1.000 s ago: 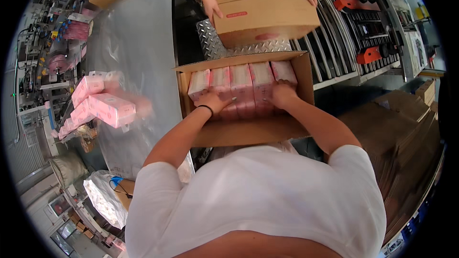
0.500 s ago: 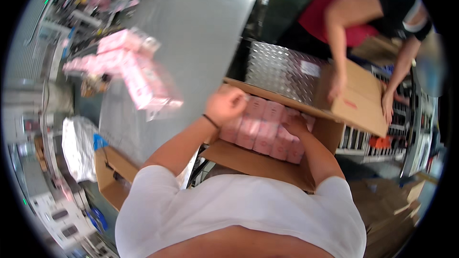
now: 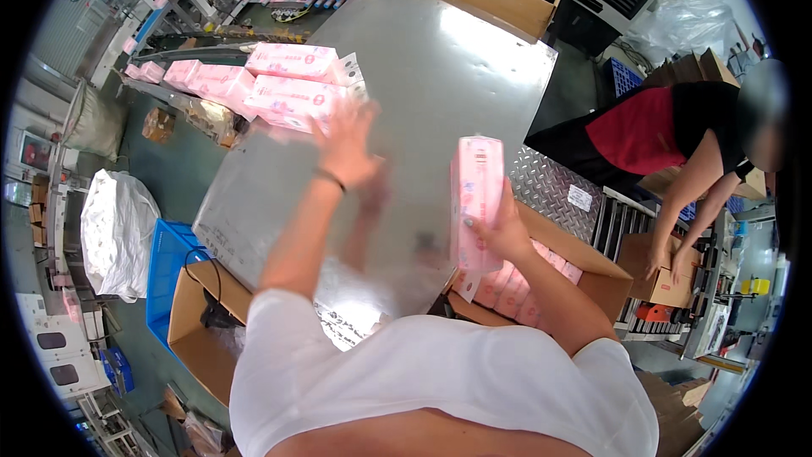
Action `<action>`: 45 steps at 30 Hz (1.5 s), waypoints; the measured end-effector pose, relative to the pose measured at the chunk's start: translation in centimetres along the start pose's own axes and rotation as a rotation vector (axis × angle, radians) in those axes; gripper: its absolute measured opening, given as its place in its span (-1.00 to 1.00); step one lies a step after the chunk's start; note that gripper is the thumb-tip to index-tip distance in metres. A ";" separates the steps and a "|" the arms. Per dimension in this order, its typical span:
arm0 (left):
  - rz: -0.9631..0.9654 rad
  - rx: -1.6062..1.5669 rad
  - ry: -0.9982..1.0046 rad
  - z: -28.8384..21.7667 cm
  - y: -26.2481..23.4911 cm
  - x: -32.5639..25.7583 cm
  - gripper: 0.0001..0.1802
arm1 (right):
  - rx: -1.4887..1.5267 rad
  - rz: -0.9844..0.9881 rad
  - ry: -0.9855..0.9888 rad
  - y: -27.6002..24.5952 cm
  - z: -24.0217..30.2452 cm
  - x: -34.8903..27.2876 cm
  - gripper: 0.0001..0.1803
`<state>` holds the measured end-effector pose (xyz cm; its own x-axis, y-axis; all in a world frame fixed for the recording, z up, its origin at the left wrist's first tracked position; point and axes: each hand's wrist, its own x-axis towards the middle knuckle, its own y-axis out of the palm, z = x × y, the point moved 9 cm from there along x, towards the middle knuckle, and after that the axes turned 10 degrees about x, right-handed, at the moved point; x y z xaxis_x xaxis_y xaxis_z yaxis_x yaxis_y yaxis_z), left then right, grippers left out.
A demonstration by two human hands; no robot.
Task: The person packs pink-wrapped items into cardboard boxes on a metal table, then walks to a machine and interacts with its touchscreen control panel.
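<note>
Brushed, dully gleaming sheet-metal table (image 3: 423,85), glossy plastic-wrapped pink packs (image 3: 288,89) at its far left corner, matt brown cardboard carton (image 3: 592,275) by embossed tread plate (image 3: 550,190).

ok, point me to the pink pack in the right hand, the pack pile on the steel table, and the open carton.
pink pack (image 3: 478,195), head view, middle of its front face.
pack pile (image 3: 283,85), head view, top face of the nearest pack.
open carton (image 3: 602,279), head view, right wall.
</note>
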<state>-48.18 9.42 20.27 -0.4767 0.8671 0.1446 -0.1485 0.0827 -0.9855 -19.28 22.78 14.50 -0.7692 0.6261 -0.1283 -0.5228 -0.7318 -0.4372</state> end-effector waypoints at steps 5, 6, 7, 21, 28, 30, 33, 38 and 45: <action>0.357 -0.068 0.200 8.9 5.9 6.0 0.10 | 0.185 0.055 0.332 0.8 -1.3 2.2 0.20; 0.411 -0.027 0.351 4.2 3.6 5.2 0.13 | 0.179 0.062 0.333 0.7 -1.4 2.2 0.20; 0.400 -0.074 0.458 0.5 1.6 3.0 0.08 | 0.170 0.073 0.330 0.5 -1.4 2.0 0.19; -0.037 -0.578 0.453 0.9 1.2 -10.9 -0.50 | 0.303 0.381 0.438 3.8 2.5 2.0 -0.06; 0.731 -1.484 -0.472 1.4 11.4 -8.2 -0.25 | 0.602 0.316 0.628 4.6 -3.4 2.7 -0.05; 0.627 -1.451 -0.427 1.0 11.2 -7.2 -0.27 | 0.647 0.196 0.528 3.0 -3.0 1.6 -0.10; 0.399 -1.475 -0.092 -4.6 5.1 -9.1 -0.29 | 0.626 -0.009 0.045 -4.2 -3.4 -5.1 -0.22; 0.032 -0.687 0.535 -22.6 1.5 -17.7 -0.23 | 0.968 -0.146 0.319 -9.5 -18.0 -22.7 -0.26; 0.973 -0.647 -0.063 -33.7 17.8 -14.8 -0.23 | 0.864 -0.228 1.088 -9.7 -34.6 -27.8 -0.15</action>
<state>-14.58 14.59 -2.44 -0.1911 0.6779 -0.7099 0.7632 -0.3522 -0.5417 19.89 21.76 -8.48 -0.1811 0.3527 -0.9181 -0.9588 -0.2710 0.0851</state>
